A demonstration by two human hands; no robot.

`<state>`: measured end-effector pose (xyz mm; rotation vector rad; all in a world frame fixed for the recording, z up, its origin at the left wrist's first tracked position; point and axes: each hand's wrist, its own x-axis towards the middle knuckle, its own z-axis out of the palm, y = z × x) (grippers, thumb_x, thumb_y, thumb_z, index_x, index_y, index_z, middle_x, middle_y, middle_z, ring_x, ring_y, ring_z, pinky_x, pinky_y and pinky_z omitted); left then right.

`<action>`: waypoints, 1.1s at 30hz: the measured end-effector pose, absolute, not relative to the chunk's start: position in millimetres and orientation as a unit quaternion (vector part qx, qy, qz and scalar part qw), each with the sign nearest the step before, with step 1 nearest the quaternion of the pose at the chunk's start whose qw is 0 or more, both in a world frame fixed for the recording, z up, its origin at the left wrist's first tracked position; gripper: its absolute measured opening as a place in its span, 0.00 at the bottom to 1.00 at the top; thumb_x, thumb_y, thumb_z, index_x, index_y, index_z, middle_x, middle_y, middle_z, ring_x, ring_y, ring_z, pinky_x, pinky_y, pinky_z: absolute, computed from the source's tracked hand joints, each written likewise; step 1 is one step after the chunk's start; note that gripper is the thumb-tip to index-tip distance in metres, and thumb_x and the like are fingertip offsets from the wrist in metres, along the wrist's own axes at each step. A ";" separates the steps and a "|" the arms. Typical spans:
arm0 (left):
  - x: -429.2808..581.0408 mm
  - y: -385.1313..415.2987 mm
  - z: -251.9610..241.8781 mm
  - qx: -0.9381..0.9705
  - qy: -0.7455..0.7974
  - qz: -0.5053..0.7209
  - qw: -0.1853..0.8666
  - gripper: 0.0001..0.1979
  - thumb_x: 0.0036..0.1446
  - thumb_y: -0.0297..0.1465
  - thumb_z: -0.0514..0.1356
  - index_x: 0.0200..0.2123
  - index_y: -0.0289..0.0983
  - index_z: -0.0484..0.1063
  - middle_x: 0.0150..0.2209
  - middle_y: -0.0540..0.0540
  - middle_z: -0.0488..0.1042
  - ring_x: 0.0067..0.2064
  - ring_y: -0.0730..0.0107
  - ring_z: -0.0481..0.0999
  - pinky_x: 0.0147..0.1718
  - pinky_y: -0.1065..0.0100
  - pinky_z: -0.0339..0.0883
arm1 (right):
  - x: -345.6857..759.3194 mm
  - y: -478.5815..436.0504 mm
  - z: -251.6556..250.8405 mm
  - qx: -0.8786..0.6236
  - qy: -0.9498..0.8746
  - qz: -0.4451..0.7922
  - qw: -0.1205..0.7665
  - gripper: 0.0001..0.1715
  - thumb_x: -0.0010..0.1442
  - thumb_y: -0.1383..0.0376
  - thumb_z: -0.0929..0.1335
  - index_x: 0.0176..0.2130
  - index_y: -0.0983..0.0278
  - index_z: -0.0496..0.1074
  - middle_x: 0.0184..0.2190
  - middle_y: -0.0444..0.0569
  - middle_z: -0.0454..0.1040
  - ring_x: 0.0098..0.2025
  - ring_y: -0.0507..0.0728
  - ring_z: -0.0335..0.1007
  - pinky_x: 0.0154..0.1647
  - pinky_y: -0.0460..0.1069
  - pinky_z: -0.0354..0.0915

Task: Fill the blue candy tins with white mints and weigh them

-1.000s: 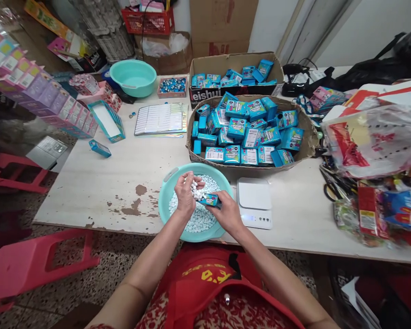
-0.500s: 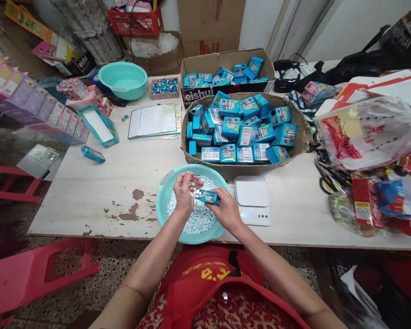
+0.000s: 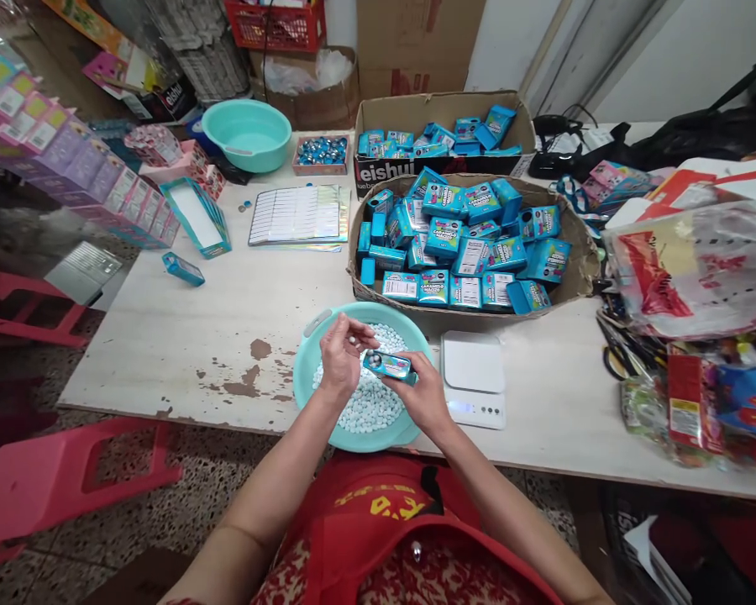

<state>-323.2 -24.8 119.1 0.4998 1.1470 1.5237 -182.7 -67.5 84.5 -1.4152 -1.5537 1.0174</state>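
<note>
My right hand (image 3: 427, 397) grips a small blue candy tin (image 3: 391, 365) above a turquoise basin (image 3: 303, 366). A round opening shows at the tin's left end, with pale candies visible in it. My left hand (image 3: 340, 360) is beside that opening, its fingers curved and apart, with nothing plainly held in them. Small white candies (image 3: 370, 410) cover the bottom of the basin under both hands. To the right of the basin lies a white kitchen scale (image 3: 474, 363), its pan bare.
Behind the basin, a cut-down carton (image 3: 576, 281) holds many blue tins; another carton (image 3: 384, 171) stands behind it. At the left are a lone blue tin (image 3: 183, 269), sticker sheets (image 3: 296, 213) and a turquoise bowl (image 3: 247, 139). Plastic bags (image 3: 699, 269) and scissors (image 3: 617, 357) are at the right.
White candies that were between my left fingers and the tin's opening are gone from there. The left fingers have spread, and the tin's opening has come into view. The whole view has shifted slightly.
</note>
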 end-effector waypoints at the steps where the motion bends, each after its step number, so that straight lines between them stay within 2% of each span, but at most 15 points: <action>1: -329.5 -23.0 114.2 0.211 0.496 0.646 0.541 0.21 0.52 0.49 0.58 0.25 0.36 0.69 0.23 0.48 0.71 0.23 0.71 0.72 0.28 0.67 0.68 | -180.6 -68.3 83.9 -0.559 -0.604 0.402 0.401 0.16 0.51 0.61 0.72 0.41 0.60 0.71 0.39 0.49 0.74 0.44 0.60 0.70 0.46 0.55 0.66; 4: -350.7 -19.1 85.7 0.297 0.597 0.568 0.482 0.21 0.55 0.50 0.55 0.27 0.37 0.70 0.26 0.45 0.73 0.30 0.65 0.74 0.34 0.63 0.68 | -174.6 -69.2 79.2 -0.569 -0.584 0.407 0.411 0.16 0.50 0.60 0.72 0.40 0.59 0.72 0.39 0.49 0.74 0.44 0.60 0.71 0.46 0.55 0.66; 6: -361.5 -21.8 59.4 0.428 0.691 0.411 0.413 0.16 0.54 0.45 0.57 0.29 0.38 0.73 0.34 0.42 0.75 0.41 0.58 0.73 0.42 0.59 0.66 | -172.9 -68.6 74.4 -0.574 -0.577 0.413 0.409 0.16 0.49 0.59 0.72 0.39 0.59 0.72 0.38 0.48 0.74 0.43 0.60 0.71 0.46 0.55 0.66; 8: -364.2 -30.8 34.3 0.540 0.737 0.230 0.335 0.10 0.54 0.38 0.60 0.37 0.40 0.75 0.45 0.40 0.74 0.51 0.51 0.68 0.49 0.54 0.61 | -174.1 -67.7 70.3 -0.572 -0.575 0.415 0.413 0.16 0.49 0.60 0.72 0.40 0.60 0.72 0.38 0.48 0.73 0.43 0.60 0.71 0.46 0.54 0.66; 10: -357.2 -44.4 15.0 0.600 0.738 0.110 0.289 0.13 0.54 0.34 0.59 0.43 0.40 0.74 0.51 0.38 0.70 0.55 0.47 0.64 0.51 0.50 0.57 | -178.3 -67.2 68.4 -0.568 -0.574 0.413 0.420 0.16 0.50 0.60 0.72 0.40 0.60 0.71 0.38 0.48 0.73 0.43 0.59 0.70 0.46 0.54 0.66; 12: -344.0 -58.6 2.7 0.617 0.720 0.080 0.309 0.13 0.53 0.35 0.59 0.42 0.39 0.74 0.50 0.37 0.70 0.55 0.46 0.63 0.51 0.50 0.56 | -184.5 -67.3 68.3 -0.562 -0.577 0.418 0.419 0.16 0.50 0.60 0.72 0.40 0.60 0.71 0.38 0.48 0.73 0.43 0.59 0.70 0.45 0.53 0.66; 16: -324.5 -72.1 -7.0 0.529 0.699 0.177 0.448 0.05 0.45 0.33 0.63 0.28 0.39 0.72 0.35 0.40 0.74 0.48 0.50 0.70 0.44 0.59 0.60 | -192.0 -68.0 67.6 -0.546 -0.582 0.445 0.407 0.16 0.52 0.58 0.71 0.40 0.61 0.70 0.38 0.48 0.73 0.42 0.58 0.70 0.44 0.52 0.67; 19: -327.8 -64.6 -5.3 0.484 0.703 0.214 0.475 0.07 0.44 0.34 0.63 0.21 0.40 0.66 0.24 0.45 0.70 0.36 0.57 0.73 0.34 0.65 0.62 | -185.5 -69.4 64.9 -0.568 -0.561 0.442 0.409 0.18 0.51 0.57 0.72 0.40 0.61 0.70 0.38 0.47 0.72 0.41 0.57 0.71 0.42 0.51 0.67; 22: -338.4 -51.4 10.7 0.434 0.714 0.256 0.487 0.14 0.49 0.43 0.56 0.21 0.40 0.61 0.19 0.50 0.63 0.23 0.68 0.68 0.22 0.70 0.57 | -172.5 -71.8 63.3 -0.589 -0.547 0.430 0.412 0.18 0.50 0.58 0.72 0.41 0.61 0.70 0.38 0.47 0.72 0.41 0.58 0.71 0.43 0.52 0.67; 24: -342.5 -44.2 31.3 0.364 0.687 0.340 0.529 0.15 0.51 0.45 0.53 0.23 0.40 0.60 0.20 0.52 0.63 0.18 0.74 0.62 0.16 0.73 0.50 | -166.5 -73.4 62.5 -0.592 -0.559 0.419 0.402 0.17 0.50 0.60 0.72 0.40 0.60 0.70 0.38 0.48 0.72 0.42 0.58 0.70 0.45 0.53 0.66; 26: -340.8 -39.2 55.6 0.270 0.605 0.468 0.584 0.14 0.48 0.43 0.56 0.24 0.39 0.59 0.21 0.52 0.62 0.18 0.77 0.61 0.14 0.75 0.47 | -165.9 -74.8 60.8 -0.591 -0.580 0.405 0.387 0.15 0.51 0.62 0.72 0.40 0.61 0.70 0.38 0.48 0.72 0.43 0.59 0.70 0.45 0.53 0.66; 28: -333.3 -35.6 76.8 0.200 0.516 0.569 0.609 0.13 0.44 0.39 0.61 0.23 0.38 0.60 0.22 0.52 0.62 0.21 0.77 0.64 0.16 0.75 0.53 | -170.9 -75.8 58.0 -0.584 -0.603 0.395 0.373 0.14 0.51 0.65 0.71 0.41 0.61 0.70 0.39 0.49 0.72 0.43 0.60 0.70 0.45 0.54 0.66; 31: -319.0 -31.8 93.2 0.173 0.498 0.616 0.586 0.17 0.43 0.38 0.64 0.20 0.37 0.59 0.21 0.53 0.60 0.25 0.75 0.67 0.21 0.74 0.62 | -182.7 -76.4 54.8 -0.564 -0.633 0.391 0.357 0.14 0.52 0.67 0.69 0.41 0.61 0.69 0.39 0.50 0.71 0.44 0.60 0.70 0.45 0.55 0.66; 33: -312.8 -29.6 95.2 0.160 0.512 0.630 0.561 0.19 0.44 0.40 0.65 0.19 0.37 0.58 0.20 0.54 0.58 0.23 0.76 0.65 0.20 0.74 0.61 | -188.2 -76.0 55.0 -0.555 -0.645 0.389 0.354 0.14 0.52 0.68 0.69 0.42 0.61 0.69 0.39 0.50 0.71 0.44 0.60 0.70 0.45 0.54 0.66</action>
